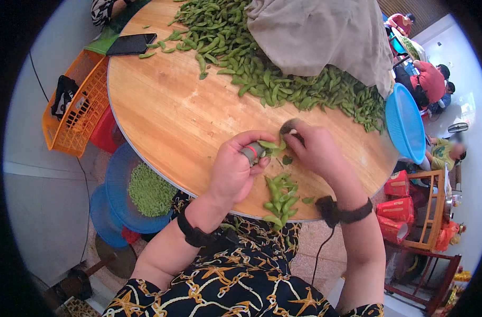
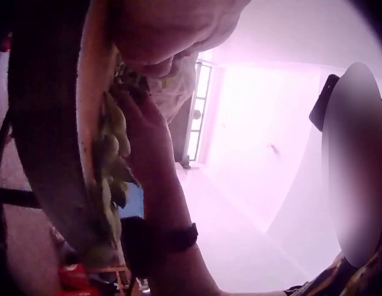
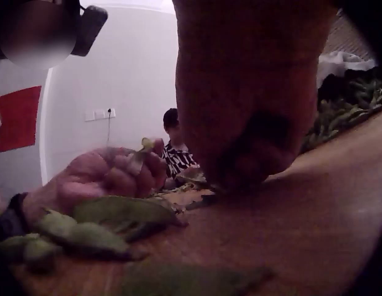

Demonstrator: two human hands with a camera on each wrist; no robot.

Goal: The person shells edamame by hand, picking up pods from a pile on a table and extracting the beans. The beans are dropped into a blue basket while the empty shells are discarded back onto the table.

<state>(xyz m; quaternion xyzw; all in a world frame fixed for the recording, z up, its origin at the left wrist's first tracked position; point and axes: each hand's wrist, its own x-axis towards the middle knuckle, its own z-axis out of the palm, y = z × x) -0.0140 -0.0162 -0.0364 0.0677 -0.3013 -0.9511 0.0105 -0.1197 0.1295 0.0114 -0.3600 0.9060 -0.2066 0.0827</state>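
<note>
My left hand (image 1: 233,169) is raised over the front part of the round wooden table (image 1: 162,116). Its thumb and fingers pinch a green soybean pod (image 1: 270,145), which sticks up from the fingertips in the right wrist view. A grey finger cover (image 1: 252,152) with a red band is on one of its fingers. To the right, my right hand (image 1: 317,150) has bent fingers low over the wood, a dark cover (image 1: 289,126) on one tip; I cannot tell whether it holds anything. Below both hands lies a small group of pods (image 1: 280,198) at the table's edge.
A large heap of pods (image 1: 225,39) lies at the back, partly under a grey cloth (image 1: 320,37). A phone (image 1: 131,44) rests at the left edge. Shelled beans (image 1: 151,190) fill a blue basin (image 1: 117,174) below. Another blue basket (image 1: 407,122) stands at the right edge.
</note>
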